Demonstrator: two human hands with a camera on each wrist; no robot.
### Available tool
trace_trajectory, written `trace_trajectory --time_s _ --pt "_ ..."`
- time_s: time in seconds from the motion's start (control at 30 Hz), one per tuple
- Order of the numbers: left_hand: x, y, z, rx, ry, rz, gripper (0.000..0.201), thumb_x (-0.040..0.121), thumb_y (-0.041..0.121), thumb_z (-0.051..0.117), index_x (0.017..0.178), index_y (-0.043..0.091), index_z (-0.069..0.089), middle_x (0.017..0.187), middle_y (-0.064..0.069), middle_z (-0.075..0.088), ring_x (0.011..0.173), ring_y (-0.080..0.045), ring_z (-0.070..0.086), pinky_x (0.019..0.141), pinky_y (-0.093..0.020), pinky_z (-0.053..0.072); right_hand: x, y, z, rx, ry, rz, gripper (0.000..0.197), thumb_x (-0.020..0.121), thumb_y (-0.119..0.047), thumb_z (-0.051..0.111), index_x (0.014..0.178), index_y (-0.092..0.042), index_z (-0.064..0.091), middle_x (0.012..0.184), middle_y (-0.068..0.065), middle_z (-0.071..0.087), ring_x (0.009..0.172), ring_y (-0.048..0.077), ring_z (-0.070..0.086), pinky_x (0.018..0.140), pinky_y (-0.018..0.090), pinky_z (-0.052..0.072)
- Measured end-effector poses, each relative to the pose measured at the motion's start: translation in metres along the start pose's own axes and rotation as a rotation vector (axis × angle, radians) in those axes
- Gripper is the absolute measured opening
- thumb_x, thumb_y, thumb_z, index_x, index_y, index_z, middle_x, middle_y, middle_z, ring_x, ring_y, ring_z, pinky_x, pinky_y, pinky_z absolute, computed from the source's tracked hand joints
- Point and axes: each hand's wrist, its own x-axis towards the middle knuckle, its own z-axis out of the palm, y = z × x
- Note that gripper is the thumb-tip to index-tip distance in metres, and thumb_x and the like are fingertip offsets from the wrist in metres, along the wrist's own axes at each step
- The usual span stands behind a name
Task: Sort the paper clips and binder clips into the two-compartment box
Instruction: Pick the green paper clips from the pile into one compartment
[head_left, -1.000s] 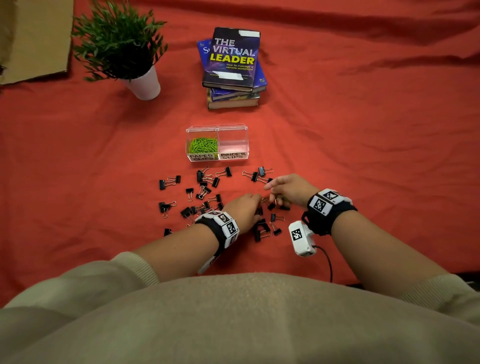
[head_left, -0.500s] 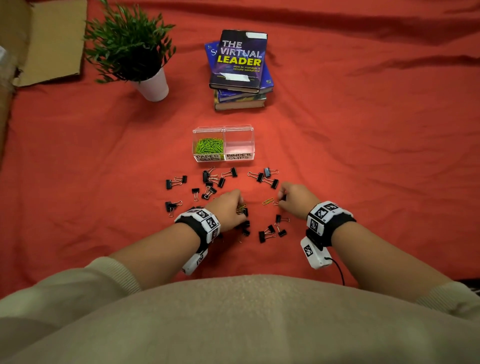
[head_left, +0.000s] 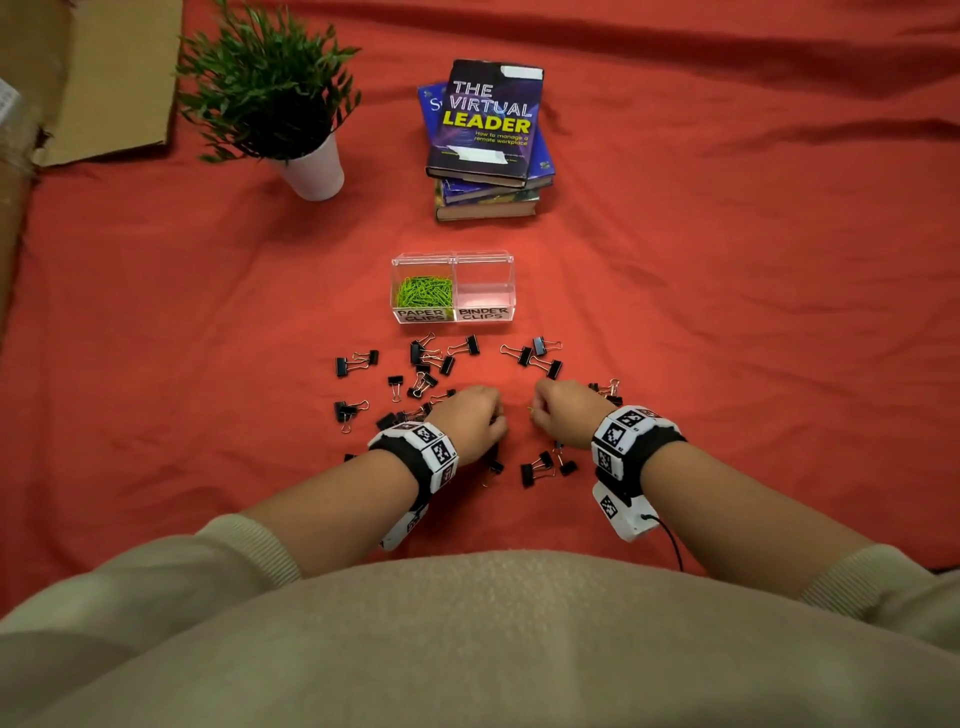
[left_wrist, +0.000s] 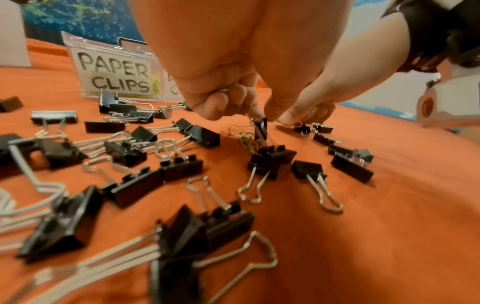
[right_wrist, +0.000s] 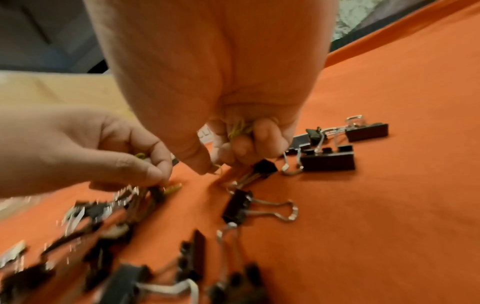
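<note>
From the head view my curled fingers hide what I hold; my left hand (head_left: 470, 423) and right hand (head_left: 563, 415) look like two fists low over the red cloth (head_left: 727, 338), close together but apart. My lap cuts off the near cloth.

The box (head_left: 453, 288) is clear plastic, beyond the scatter, with two labelled halves: the left, "PAPER CLIPS", holds a heap of green paper clips (head_left: 423, 292); the right, "BINDER CLIPS", shows only its bare floor. Black binder clips (head_left: 415, 374) with silver wire handles lie strewn between box and hands, some under my wrists.

The wrist views tell more. On the right, my fingers are curled tight round a small bunch of green clips (right_wrist: 237, 129) against the palm. On the left, thumb and curled fingers (left_wrist: 221, 102) pinch down at a binder clip standing on end (left_wrist: 261, 127), with a few loose green clips (left_wrist: 246, 139) beside it — whether I grip the clip itself I cannot tell. The lower left of the right-wrist view is blurred.

Behind stand a plant (head_left: 275, 93), books (head_left: 485, 140) and cardboard (head_left: 93, 78).
</note>
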Motion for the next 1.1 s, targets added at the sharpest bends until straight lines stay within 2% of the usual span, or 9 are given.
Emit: trace_trajectory --time_s 0.1,0.2,0.37,0.43,0.5,0.63,0.73,0.9,1.1 --pt "0.002 -0.002 -0.003 -0.089 0.023 0.000 0.015 0.094 0.022 0.048 0.098 0.012 0.059 0.105 -0.008 0.061 0.096 -0.026 0.058 0.083 -0.033 0.046 0.000 -0.004 -0.006 0.235 0.014 0.054 0.009 0.088 -0.018 0.051 0.081 -0.013 0.054 0.073 0.001 0.059 0.067 0.018 0.055 0.055 0.026 0.041" --pt "0.003 -0.009 -0.012 -0.175 0.112 -0.094 0.014 0.095 0.018 0.047 0.097 0.013 0.060 0.101 -0.004 0.062 0.089 -0.019 0.057 0.077 -0.026 0.040 0.001 -0.005 -0.015 0.480 -0.004 0.102 0.010 0.085 -0.014 0.057 0.075 -0.014 0.056 0.072 0.002 0.062 0.056 0.011 0.051 0.051 0.023 0.040" --pt "0.002 -0.025 -0.031 -0.223 0.198 -0.208 0.013 0.092 0.014 0.049 0.100 0.013 0.059 0.098 -0.003 0.061 0.089 -0.020 0.058 0.072 -0.024 0.038 0.006 -0.015 -0.018 0.745 -0.089 0.148 0.023 0.088 -0.003 0.042 0.093 -0.015 0.061 0.065 0.001 0.054 0.047 0.011 0.043 0.042 0.022 0.034" --pt "-0.001 -0.028 -0.030 -0.177 0.158 -0.203 0.011 0.090 0.018 0.053 0.099 0.015 0.059 0.100 -0.002 0.061 0.090 -0.019 0.057 0.073 -0.024 0.039 0.008 -0.022 -0.017 0.721 -0.104 0.132 0.025 0.090 -0.007 0.040 0.089 -0.013 0.063 0.062 0.000 0.052 0.048 0.011 0.045 0.042 0.022 0.035" --pt "-0.004 -0.026 -0.024 -0.094 0.100 -0.165 0.013 0.088 0.028 0.060 0.095 0.017 0.059 0.100 -0.001 0.061 0.090 -0.019 0.057 0.075 -0.028 0.043 0.011 -0.028 -0.012 0.586 -0.080 0.094 0.016 0.090 -0.016 0.050 0.082 -0.012 0.063 0.063 -0.001 0.054 0.050 0.010 0.048 0.045 0.021 0.038" --pt "-0.007 -0.020 -0.010 0.011 0.032 -0.103 0.029 0.083 0.039 0.065 0.096 0.015 0.057 0.102 -0.003 0.057 0.094 -0.022 0.056 0.075 -0.032 0.043 0.015 -0.036 0.003 0.207 0.032 0.008 0.019 0.076 -0.024 0.072 0.082 -0.013 0.058 0.077 0.002 0.061 0.074 0.019 0.056 0.069 0.030 0.045" --pt "-0.007 -0.021 -0.008 0.062 0.015 -0.074 0.025 0.086 0.033 0.064 0.099 0.012 0.059 0.109 -0.007 0.058 0.103 -0.025 0.056 0.085 -0.035 0.044 0.016 -0.035 0.007 0.093 0.014 -0.003 0.024 0.077 -0.025 0.072 0.087 -0.013 0.054 0.089 0.007 0.060 0.083 0.022 0.054 0.073 0.032 0.044" --pt "-0.008 -0.030 -0.010 0.010 -0.027 -0.063 0.014 0.091 0.022 0.057 0.098 0.010 0.060 0.110 -0.007 0.056 0.104 -0.024 0.054 0.087 -0.033 0.042 0.019 -0.022 0.003 0.186 0.082 0.112 0.016 0.081 -0.018 0.062 0.089 -0.016 0.048 0.086 0.002 0.057 0.078 0.021 0.054 0.068 0.028 0.040" --pt "-0.013 -0.039 -0.014 -0.008 -0.129 -0.028 0.019 0.083 0.022 0.067 0.100 0.015 0.061 0.108 -0.004 0.053 0.099 -0.021 0.054 0.085 -0.029 0.043 0.020 -0.030 0.002 0.040 0.040 -0.131 0.023 0.083 -0.019 0.061 0.104 -0.027 0.060 0.091 0.001 0.065 0.087 0.023 0.061 0.075 0.032 0.051"
